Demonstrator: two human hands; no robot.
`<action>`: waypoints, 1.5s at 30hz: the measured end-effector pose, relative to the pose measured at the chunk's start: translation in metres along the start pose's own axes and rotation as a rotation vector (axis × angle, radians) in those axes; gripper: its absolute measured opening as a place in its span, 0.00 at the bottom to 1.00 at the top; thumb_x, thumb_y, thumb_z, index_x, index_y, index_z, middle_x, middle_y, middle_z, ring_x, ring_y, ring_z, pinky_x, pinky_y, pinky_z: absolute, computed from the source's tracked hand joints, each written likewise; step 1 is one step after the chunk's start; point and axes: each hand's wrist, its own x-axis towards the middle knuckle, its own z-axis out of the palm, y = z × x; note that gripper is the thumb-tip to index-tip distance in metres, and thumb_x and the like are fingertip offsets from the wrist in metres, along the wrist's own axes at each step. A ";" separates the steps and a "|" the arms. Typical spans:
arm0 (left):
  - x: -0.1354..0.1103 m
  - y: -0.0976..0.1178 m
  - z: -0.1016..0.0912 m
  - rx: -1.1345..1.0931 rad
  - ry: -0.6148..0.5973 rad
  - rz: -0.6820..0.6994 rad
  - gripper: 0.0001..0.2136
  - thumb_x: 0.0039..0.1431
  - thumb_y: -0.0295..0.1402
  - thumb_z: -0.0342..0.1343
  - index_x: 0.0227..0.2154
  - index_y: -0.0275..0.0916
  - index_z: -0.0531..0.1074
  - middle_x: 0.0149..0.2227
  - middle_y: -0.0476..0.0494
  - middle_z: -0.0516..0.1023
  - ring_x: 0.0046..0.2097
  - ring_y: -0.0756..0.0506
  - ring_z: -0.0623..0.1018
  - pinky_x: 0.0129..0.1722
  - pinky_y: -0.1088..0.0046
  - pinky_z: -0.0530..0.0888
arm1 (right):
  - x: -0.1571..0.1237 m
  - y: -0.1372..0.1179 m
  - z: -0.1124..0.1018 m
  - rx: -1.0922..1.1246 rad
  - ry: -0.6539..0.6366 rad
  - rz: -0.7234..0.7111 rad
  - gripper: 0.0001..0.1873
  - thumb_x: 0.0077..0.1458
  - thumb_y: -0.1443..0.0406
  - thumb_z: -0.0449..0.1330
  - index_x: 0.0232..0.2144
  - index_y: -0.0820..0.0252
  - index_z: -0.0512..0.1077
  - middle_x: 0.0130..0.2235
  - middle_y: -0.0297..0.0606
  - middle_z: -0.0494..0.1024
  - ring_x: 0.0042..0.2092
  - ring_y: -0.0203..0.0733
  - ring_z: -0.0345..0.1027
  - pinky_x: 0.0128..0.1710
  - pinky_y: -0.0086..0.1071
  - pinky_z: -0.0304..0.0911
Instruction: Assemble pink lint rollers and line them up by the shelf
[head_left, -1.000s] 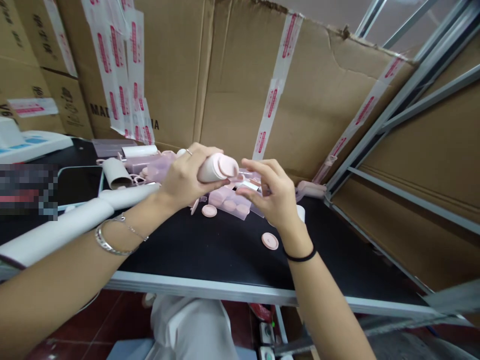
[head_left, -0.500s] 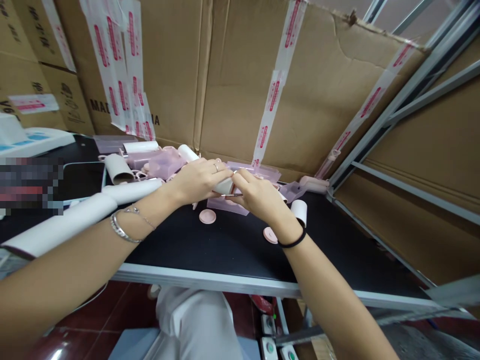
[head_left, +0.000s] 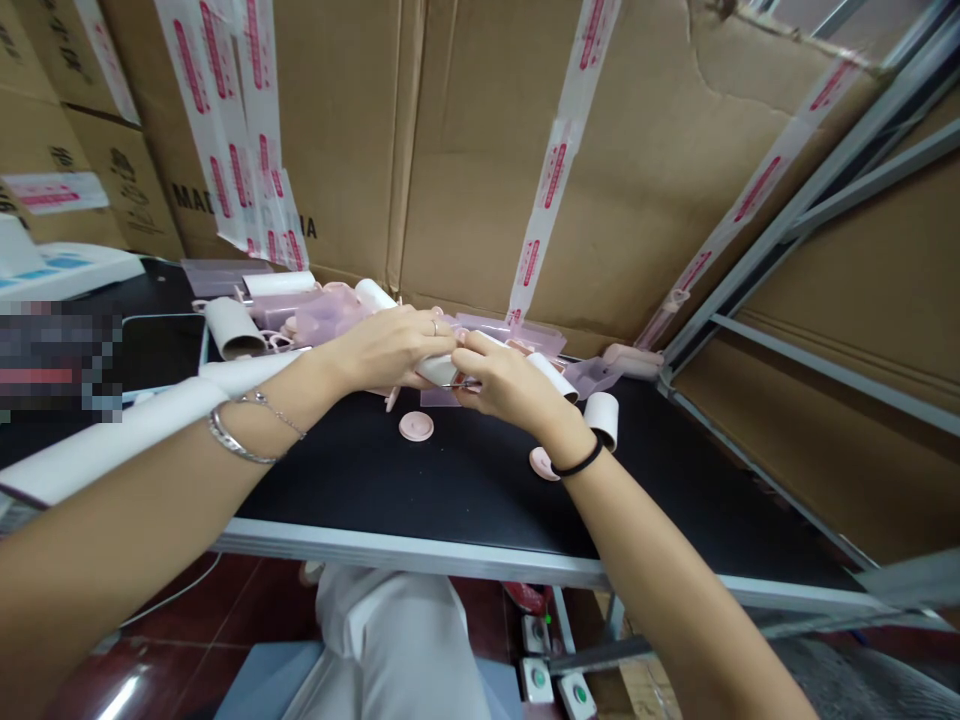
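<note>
My left hand [head_left: 401, 345] is closed round a small white piece [head_left: 436, 371], rounded like a tube; its far side is hidden by the fingers. My right hand [head_left: 499, 378] is closed on a thin metal tool [head_left: 463, 385], whose narrow shiny tip lies against or just in front of the white piece. Its handle is covered by the hand, so its kind cannot be made out. Below the hands a round pink disc [head_left: 416, 426] lies flat on the black work surface [head_left: 450, 490]. A second pink disc [head_left: 543, 463] is partly behind my right wrist.
Pink parts and translucent purple sheets [head_left: 330, 318] are heaped along the cardboard wall [head_left: 465, 160]. White tubes stand or lie about, one [head_left: 601, 420] at the right, another [head_left: 234, 328] at the left. A long white roll [head_left: 127, 435] passes behind my left forearm. A metal frame [head_left: 750, 290] bounds the right.
The view has tilted and shifted slightly. Both hands stay together at the white piece, the right hand slightly changed in angle. More of a white tube shows behind the right hand.
</note>
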 end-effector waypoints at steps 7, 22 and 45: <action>0.001 0.002 -0.007 -0.078 -0.044 -0.055 0.08 0.51 0.28 0.54 0.35 0.36 0.73 0.34 0.46 0.75 0.35 0.49 0.69 0.38 0.74 0.65 | 0.002 0.000 0.000 -0.029 0.022 -0.011 0.04 0.52 0.69 0.59 0.33 0.60 0.67 0.38 0.38 0.70 0.37 0.36 0.62 0.28 0.28 0.51; -0.003 0.001 -0.001 -0.288 -0.032 -0.169 0.15 0.43 0.25 0.54 0.37 0.39 0.73 0.37 0.47 0.78 0.38 0.47 0.74 0.38 0.74 0.65 | -0.001 0.007 0.029 0.022 0.031 0.115 0.11 0.51 0.73 0.52 0.39 0.59 0.63 0.43 0.42 0.68 0.42 0.40 0.63 0.39 0.33 0.62; -0.004 0.013 0.006 -0.018 0.092 -0.542 0.24 0.57 0.50 0.48 0.53 0.44 0.65 0.50 0.43 0.75 0.49 0.41 0.76 0.43 0.70 0.68 | -0.009 -0.001 0.000 0.114 0.103 0.414 0.22 0.64 0.51 0.39 0.42 0.59 0.64 0.37 0.39 0.76 0.39 0.44 0.70 0.33 0.31 0.57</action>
